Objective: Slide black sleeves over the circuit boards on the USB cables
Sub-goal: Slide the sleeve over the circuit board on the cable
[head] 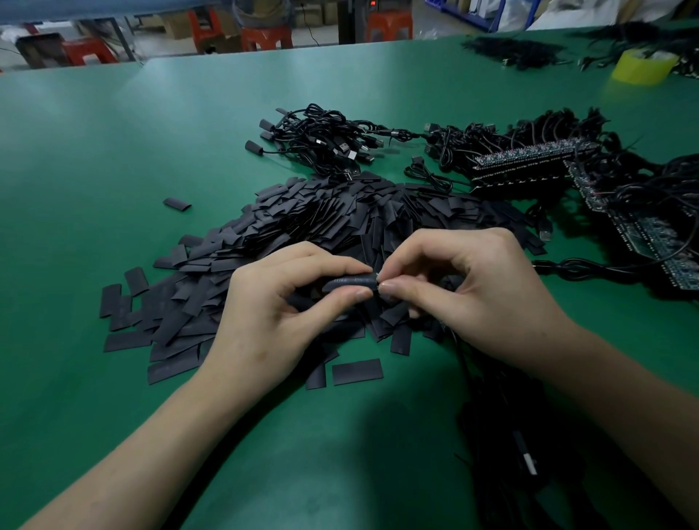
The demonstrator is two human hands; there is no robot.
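Sleeve [350, 283] pinched by left hand [272, 302], right hand [465, 287] pinching board end, bare green table [94, 151] left

A green surface [113, 151] fills most of the view, matte, with pale patches of overhead light on its left half. Its far edge runs across the top. Beyond it the grey floor [314, 36] carries several red plastic stools [266, 38], one at the left, others near the middle. Cardboard boxes [177, 24] stand among them. A dark post [351, 20] rises behind the stools, with a small red display [373, 3] near its top. At the upper right stand a blue rack [465, 11] and white bags [590, 13].
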